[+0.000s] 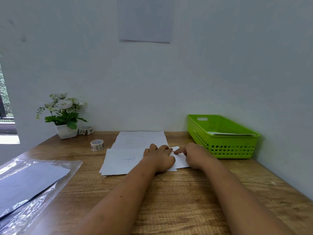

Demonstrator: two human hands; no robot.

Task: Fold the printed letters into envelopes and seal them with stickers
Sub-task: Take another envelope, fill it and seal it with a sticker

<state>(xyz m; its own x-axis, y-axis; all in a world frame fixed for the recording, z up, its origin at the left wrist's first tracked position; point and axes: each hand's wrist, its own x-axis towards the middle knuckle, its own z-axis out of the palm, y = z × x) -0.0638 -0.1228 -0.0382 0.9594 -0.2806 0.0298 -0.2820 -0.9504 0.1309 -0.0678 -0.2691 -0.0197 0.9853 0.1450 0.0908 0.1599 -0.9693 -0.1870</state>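
left hand point(160, 158) flat on envelope point(180, 160) | wooden desk point(177, 192) | white wall point(220, 65)

Single head-worn wide-angle view, looking forward and down across the table point(177, 197) toward the wall point(220, 73) at its far edge. Set close: both forearms run in from the bottom edge, with the hands near the middle. Straight lines bowed toward the borders. No second view to share ground with.

left hand point(159, 158) flat, right hand point(194, 156) pointing
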